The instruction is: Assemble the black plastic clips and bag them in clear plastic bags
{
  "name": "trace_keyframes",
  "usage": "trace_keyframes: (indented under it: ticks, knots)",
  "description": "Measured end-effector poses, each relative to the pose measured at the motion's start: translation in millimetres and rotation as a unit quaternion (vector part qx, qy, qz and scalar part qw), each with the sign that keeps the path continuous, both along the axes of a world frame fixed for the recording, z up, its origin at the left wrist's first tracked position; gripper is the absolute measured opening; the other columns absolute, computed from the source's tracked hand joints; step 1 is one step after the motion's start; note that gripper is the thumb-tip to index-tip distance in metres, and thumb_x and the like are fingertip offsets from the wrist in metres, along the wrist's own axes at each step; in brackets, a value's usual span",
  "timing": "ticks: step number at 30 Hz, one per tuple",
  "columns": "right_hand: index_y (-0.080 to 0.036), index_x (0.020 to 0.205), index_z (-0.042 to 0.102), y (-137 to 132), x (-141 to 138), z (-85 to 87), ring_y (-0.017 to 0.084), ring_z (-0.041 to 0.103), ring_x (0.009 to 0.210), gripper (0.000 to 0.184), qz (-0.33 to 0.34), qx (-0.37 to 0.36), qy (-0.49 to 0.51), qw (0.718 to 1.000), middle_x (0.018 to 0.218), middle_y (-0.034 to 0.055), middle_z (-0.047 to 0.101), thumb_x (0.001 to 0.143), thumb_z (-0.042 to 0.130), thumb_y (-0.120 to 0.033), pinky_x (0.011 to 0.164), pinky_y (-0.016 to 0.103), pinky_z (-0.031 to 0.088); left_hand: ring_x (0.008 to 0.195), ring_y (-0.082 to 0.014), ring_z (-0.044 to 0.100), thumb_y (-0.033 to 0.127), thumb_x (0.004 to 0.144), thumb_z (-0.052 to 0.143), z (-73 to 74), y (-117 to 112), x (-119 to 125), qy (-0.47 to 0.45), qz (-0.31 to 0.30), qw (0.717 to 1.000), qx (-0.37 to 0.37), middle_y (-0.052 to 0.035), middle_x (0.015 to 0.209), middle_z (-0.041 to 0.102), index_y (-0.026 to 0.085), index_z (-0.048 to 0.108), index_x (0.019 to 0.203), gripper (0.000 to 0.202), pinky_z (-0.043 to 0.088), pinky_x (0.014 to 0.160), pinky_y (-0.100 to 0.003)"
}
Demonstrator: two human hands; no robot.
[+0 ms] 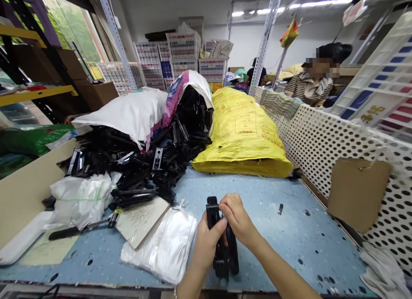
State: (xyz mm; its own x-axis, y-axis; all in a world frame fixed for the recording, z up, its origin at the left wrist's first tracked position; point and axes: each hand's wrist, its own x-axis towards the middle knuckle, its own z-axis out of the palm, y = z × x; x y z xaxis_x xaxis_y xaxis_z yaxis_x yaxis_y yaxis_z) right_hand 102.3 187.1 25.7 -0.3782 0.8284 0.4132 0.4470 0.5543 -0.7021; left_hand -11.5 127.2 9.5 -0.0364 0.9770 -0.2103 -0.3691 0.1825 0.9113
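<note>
A long black part [222, 264], perhaps two pieces side by side, stands over the front of the blue table. My left hand [206, 239] is closed around its left side, thumb across it. At its upper end my right hand [237, 217] has its fingers pinched against the part; its fingertips partly hide what they grip. Left of my hands lies a stack of clear plastic bags [170, 243], partly under a beige board [141, 219]. A black-handled tool [66, 233] rests further left.
A heap of black parts [135, 170] spills from white sacks [128, 110] at the back left. Beside it lies a yellow sack [244, 131]. A perforated white panel [354, 149] borders the right side, with cardboard [358, 191] against it. A person [310, 82] sits beyond.
</note>
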Motion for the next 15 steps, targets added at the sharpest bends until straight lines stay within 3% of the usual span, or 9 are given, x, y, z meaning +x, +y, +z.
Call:
trace_keyframes:
  ticks: [3, 6, 9, 11, 15]
  knots:
    - [-0.024, 0.082, 0.052, -2.9, -5.8, -7.9, 0.021, 0.047, 0.084, 0.036, 0.001, -0.015, 0.015, 1.0, 0.08, 0.0026, 0.056, 0.1, 0.028, -0.044, 0.078, 0.038, 0.04, 0.045, -0.0085, 0.049, 0.046, 0.07, 0.074, 2.2, 6.6, -14.6, -0.011, 0.029, 0.999, -0.017, 0.0067, 0.057, 0.052, 0.017, 0.054, 0.096, 0.044, 0.043, 0.046, -0.02]
    - [-0.024, 0.087, 0.053, -22.7, -3.8, -14.7, 0.022, 0.047, 0.087, 0.039, 0.038, 0.003, -0.027, 0.999, 0.083, 0.0031, 0.057, 0.099, 0.026, -0.049, 0.081, 0.04, 0.037, 0.05, -0.0076, 0.051, 0.044, 0.067, 0.076, 8.9, 12.6, -28.7, -0.072, 0.072, 0.994, -0.026, 0.0049, 0.066, 0.056, 0.017, 0.054, 0.101, 0.049, 0.044, 0.048, -0.02]
    - [-0.023, 0.092, 0.054, -48.7, -1.0, -26.0, 0.022, 0.046, 0.087, 0.037, 0.086, 0.08, -0.084, 0.989, 0.088, 0.0044, 0.058, 0.097, 0.031, -0.051, 0.083, 0.042, 0.035, 0.051, -0.0074, 0.052, 0.043, 0.066, 0.077, 15.7, 15.5, -36.2, -0.119, 0.084, 0.989, -0.024, 0.0041, 0.071, 0.057, 0.017, 0.053, 0.109, 0.056, 0.044, 0.049, -0.02]
    - [-0.022, 0.096, 0.054, -58.9, 0.5, -35.7, 0.023, 0.046, 0.089, 0.032, 0.084, 0.146, -0.095, 0.981, 0.092, 0.0056, 0.06, 0.098, 0.034, -0.046, 0.087, 0.045, 0.034, 0.05, -0.0072, 0.051, 0.043, 0.066, 0.077, 16.7, 15.4, -35.8, -0.132, 0.072, 0.988, -0.023, 0.0033, 0.071, 0.058, 0.017, 0.053, 0.109, 0.056, 0.044, 0.048, -0.02]
    - [-0.022, 0.094, 0.056, -58.6, 5.3, -46.7, 0.023, 0.047, 0.087, 0.03, 0.077, 0.211, -0.082, 0.971, 0.088, 0.0058, 0.062, 0.097, 0.035, -0.043, 0.089, 0.047, 0.033, 0.048, -0.0071, 0.051, 0.046, 0.067, 0.075, 11.6, 12.9, -26.1, -0.113, 0.042, 0.992, -0.029, 0.0017, 0.07, 0.06, 0.015, 0.055, 0.094, 0.046, 0.042, 0.047, -0.02]
